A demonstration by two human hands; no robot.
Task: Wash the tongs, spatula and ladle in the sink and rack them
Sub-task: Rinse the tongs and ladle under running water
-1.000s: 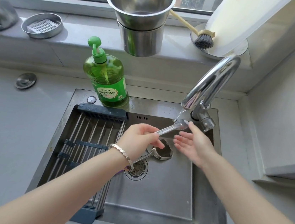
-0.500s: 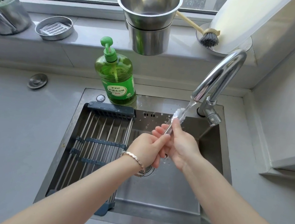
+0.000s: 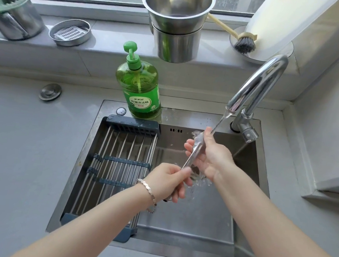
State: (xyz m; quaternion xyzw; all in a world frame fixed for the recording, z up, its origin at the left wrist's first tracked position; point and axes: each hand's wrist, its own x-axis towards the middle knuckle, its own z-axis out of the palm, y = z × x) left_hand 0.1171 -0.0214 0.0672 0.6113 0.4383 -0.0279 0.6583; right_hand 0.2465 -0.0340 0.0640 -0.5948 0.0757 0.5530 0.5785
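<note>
A steel ladle (image 3: 192, 155) is held tilted over the sink (image 3: 187, 220), its handle end up under the running water (image 3: 220, 121) from the tap (image 3: 261, 82). My left hand (image 3: 166, 181) grips the lower part of the handle, and the ladle's bowl is mostly hidden behind it. My right hand (image 3: 212, 155) is wrapped around the upper handle just below the stream. Water splashes around both hands. The roll-up drying rack (image 3: 117, 160) lies across the left half of the sink with nothing on it. No tongs or spatula show.
A green dish-soap bottle (image 3: 141, 88) stands on the sink's back rim. On the windowsill are stacked steel pots (image 3: 177, 22), a dish brush (image 3: 245, 43), a steel soap dish (image 3: 69, 32) and a steel jug (image 3: 13, 17). A sink stopper (image 3: 50, 91) lies on the grey counter.
The ladle tipped from nearly level to steeply upright under the stream. My right hand went from open beside the handle to wrapped around it, and my left hand slid lower.
</note>
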